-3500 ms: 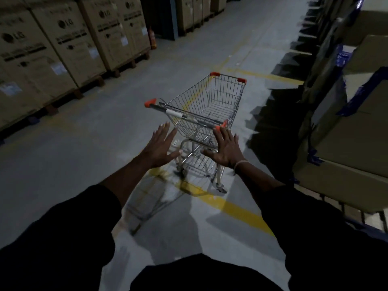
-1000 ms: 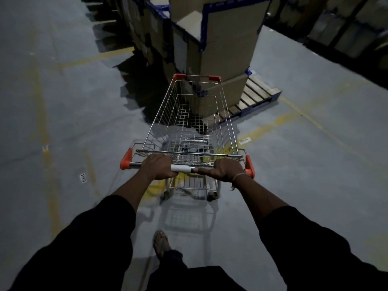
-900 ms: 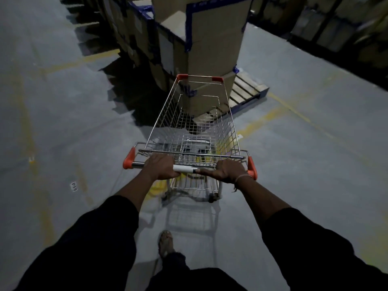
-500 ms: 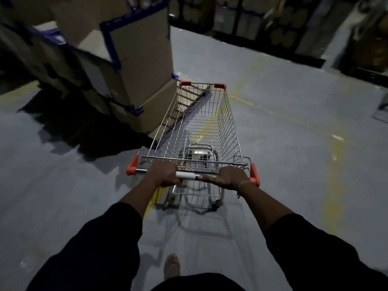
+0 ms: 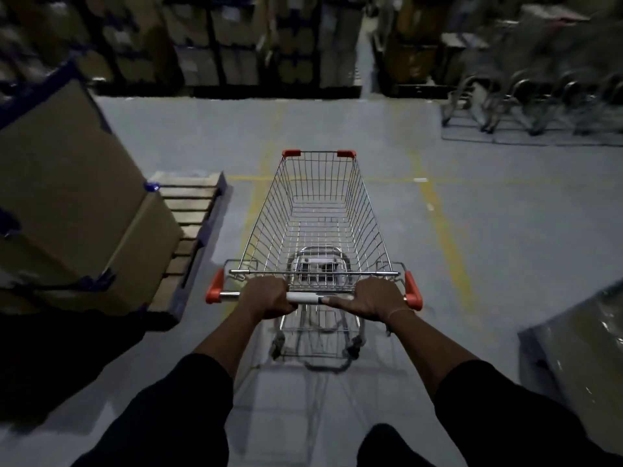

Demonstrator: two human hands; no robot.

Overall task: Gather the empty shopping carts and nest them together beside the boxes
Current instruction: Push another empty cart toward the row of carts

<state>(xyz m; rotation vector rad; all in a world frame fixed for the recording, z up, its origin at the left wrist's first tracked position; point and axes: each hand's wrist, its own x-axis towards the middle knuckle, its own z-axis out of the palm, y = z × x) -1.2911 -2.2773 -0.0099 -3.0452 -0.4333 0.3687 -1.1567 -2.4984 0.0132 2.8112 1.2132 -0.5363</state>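
Dim warehouse or stockroom: bare grey concrete floor (image 5: 488,230) with faded yellow lane lines (image 5: 441,224), big cardboard boxes (image 5: 67,197) stacked on a wooden pallet (image 5: 188,224), tall racks of cartons (image 5: 236,45) along the far wall, blurred nested carts (image 5: 539,96) parked far right.

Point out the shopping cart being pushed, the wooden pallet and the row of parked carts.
shopping cart (image 5: 320,210): head view, on the wire floor of its basket.
wooden pallet (image 5: 188,210): head view, on its bare slats beside the cardboard box.
row of parked carts (image 5: 539,96): head view, far right, on the blurred frames.
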